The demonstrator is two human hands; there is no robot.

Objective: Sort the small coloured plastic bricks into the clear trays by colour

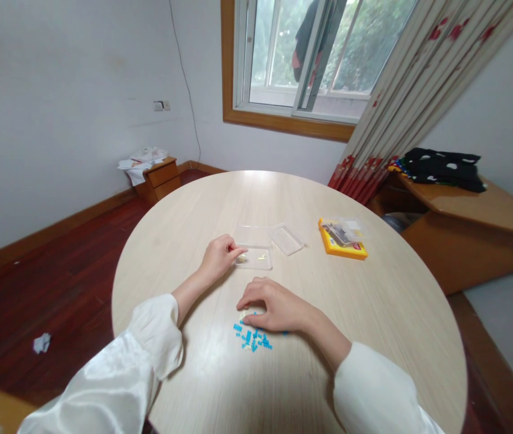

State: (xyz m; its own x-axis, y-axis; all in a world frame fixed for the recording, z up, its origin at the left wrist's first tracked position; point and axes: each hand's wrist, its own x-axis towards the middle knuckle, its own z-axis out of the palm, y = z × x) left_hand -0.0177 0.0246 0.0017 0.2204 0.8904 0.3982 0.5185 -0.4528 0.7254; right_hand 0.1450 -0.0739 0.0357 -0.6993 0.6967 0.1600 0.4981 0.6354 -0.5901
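Note:
My left hand (220, 256) is at the left side of a clear plastic tray (260, 266), its thumb and fingers pinched together. Whatever may be between those fingertips is too small to make out. A few small pale yellow pieces (262, 257) lie in the tray. Nearer to me, my right hand (276, 305) hovers over a loose pile of small blue building bricks (249, 337). Its thumb and curved fingers are apart, with cream-coloured pieces (243, 314) showing below the gap. Part of the pile is hidden under this hand.
Another clear plastic box part (287, 239) lies beyond the tray. To the right is a yellow box (346, 250) with clear plastic on top. All this stands on a round wooden table (374, 337). A wooden cabinet (477, 217) with dark cloth is at the right.

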